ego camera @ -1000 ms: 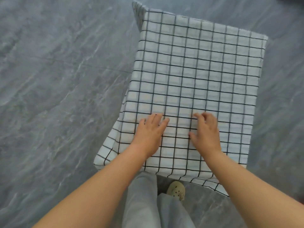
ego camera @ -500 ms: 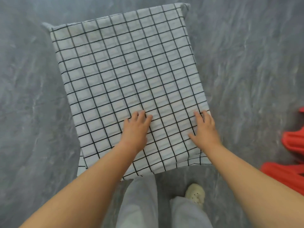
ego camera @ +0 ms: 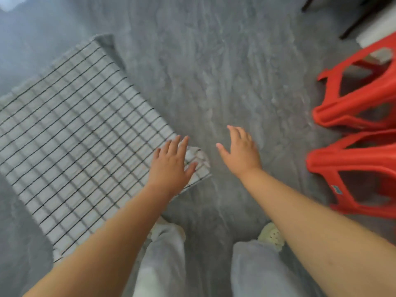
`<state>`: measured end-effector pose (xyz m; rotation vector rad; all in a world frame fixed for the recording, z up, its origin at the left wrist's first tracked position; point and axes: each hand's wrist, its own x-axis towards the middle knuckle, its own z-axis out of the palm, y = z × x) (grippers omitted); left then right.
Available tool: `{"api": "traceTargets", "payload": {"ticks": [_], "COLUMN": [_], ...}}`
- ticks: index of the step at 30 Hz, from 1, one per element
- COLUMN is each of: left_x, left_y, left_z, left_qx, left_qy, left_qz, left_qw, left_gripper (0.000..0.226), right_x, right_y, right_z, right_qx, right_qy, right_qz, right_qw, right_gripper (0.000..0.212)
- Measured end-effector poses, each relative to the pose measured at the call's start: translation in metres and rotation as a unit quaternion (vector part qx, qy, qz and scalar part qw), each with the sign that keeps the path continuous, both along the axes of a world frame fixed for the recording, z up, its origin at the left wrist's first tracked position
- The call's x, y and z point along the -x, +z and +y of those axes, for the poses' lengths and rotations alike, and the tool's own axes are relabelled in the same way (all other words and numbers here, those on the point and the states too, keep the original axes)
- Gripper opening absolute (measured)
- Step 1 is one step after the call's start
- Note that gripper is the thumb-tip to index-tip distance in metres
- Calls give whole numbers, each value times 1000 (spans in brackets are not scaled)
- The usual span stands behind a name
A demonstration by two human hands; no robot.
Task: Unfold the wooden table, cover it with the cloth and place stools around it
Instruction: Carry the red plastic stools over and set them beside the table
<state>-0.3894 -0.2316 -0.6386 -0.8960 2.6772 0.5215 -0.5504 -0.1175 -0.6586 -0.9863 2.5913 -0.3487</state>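
A white cloth with a black grid (ego camera: 81, 133) covers the low table at the left; the wood is hidden under it. My left hand (ego camera: 171, 166) hovers over the cloth's near right corner, fingers spread, holding nothing. Off the table, my right hand (ego camera: 240, 151) is open above the bare floor, fingers pointing away from me. Two red plastic stools lie on their sides at the right edge: the far one (ego camera: 351, 97) and the near one (ego camera: 353, 174). The picture is blurred by motion.
Grey marbled floor (ego camera: 214, 71) lies between the table and the stools. Dark furniture legs (ego camera: 351, 24) and a white panel stand at the top right. My two legs and a pale shoe (ego camera: 272, 234) are at the bottom.
The view has swung right, so the table slid left and the red stools came in. Both hands lifted from the cloth; my right hand moved off the table toward the stools.
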Motion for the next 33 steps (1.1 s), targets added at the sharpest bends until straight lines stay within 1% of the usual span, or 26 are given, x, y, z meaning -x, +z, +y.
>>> {"api": "traceTargets", "payload": {"ticks": [4, 7, 10, 13, 15, 17, 21, 23, 25, 30, 33], "left_x": [86, 158, 227, 281, 312, 341, 395, 419, 442, 504, 533], "left_y": [26, 42, 59, 75, 81, 88, 86, 77, 61, 6, -28], "left_z": [91, 166, 238, 302, 337, 370, 430, 453, 471, 505, 525], "left_qx": [9, 17, 11, 8, 11, 9, -16, -18, -3, 22, 19], "left_qy": [-56, -118, -184, -243, -283, -311, -335, -350, -365, -378, -362], "left_qz": [17, 27, 46, 65, 75, 80, 80, 79, 76, 45, 21], "left_qw": [998, 992, 982, 968, 956, 947, 939, 933, 928, 924, 932], "left_gripper": [81, 77, 76, 82, 84, 85, 89, 84, 79, 78, 79], "right_x": [72, 127, 176, 210, 222, 230, 246, 256, 268, 313, 337], "right_y": [29, 49, 71, 89, 98, 102, 88, 74, 57, 10, -15], "right_z": [118, 229, 340, 433, 482, 524, 586, 607, 624, 651, 656], "right_qx": [31, 20, 2, -13, -2, 16, 44, 46, 39, 43, 52], "right_qy": [-73, -139, -210, -296, -354, -413, -491, -517, -522, -513, -507], "right_qz": [18, 31, 65, 82, 90, 85, 58, 38, 30, 13, -1], "right_qw": [997, 990, 975, 952, 931, 906, 868, 854, 852, 857, 860], "right_gripper": [63, 72, 64, 63, 64, 60, 63, 65, 67, 70, 73]}}
